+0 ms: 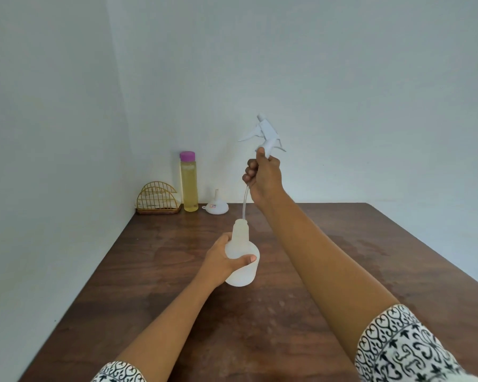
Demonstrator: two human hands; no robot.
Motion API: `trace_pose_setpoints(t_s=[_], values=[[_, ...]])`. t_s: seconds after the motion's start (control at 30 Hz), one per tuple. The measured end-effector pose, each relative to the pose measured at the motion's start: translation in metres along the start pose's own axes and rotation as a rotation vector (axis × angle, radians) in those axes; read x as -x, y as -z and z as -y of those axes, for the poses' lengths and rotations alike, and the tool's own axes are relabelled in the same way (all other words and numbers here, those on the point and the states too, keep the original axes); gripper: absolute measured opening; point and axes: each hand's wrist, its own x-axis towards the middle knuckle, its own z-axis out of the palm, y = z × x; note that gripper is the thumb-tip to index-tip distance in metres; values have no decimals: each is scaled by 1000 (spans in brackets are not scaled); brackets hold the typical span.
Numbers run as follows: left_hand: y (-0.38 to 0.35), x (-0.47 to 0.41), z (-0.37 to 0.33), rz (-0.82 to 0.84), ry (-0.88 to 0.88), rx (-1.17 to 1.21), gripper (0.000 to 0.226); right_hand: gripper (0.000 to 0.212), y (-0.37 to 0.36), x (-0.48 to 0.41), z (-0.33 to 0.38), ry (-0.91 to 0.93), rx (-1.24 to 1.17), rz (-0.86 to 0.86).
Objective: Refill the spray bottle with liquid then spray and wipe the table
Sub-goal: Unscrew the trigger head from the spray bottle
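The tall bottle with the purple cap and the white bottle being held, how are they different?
The tall clear bottle with the purple cap is capped and full of yellow liquid; the round white plastic spray bottle is open and looks empty. The tall one stands alone by the wall; the left hand holds the white one. Both are upright.

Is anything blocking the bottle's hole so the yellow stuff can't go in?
Yes. The spray head is lifted off in the right hand, but its thin tube still dips into the spray bottle mouth. The funnel sits unused by the wall.

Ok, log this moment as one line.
step: trigger head lifted off | left hand: holds spray bottle | right hand: holds head | tube still in neck | funnel unused
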Motion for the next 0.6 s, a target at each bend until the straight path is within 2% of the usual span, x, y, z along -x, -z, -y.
trace_pose_setpoints(t_s=[0.17,0.3,0.47,0.6], values=[[2,-5,-4,65,38,-15,73,15,-15,-16,27,-9,191,-52],[4,-9,-7,133,66,-18,81,14,-21,-25,49,-2,204,-59],[5,-13,-7,171,77,-1,76,23,-17,-35,69,-19,249,-33],[4,-14,-5,168,57,12,73,13,3,-30,70,-78,288,10]])
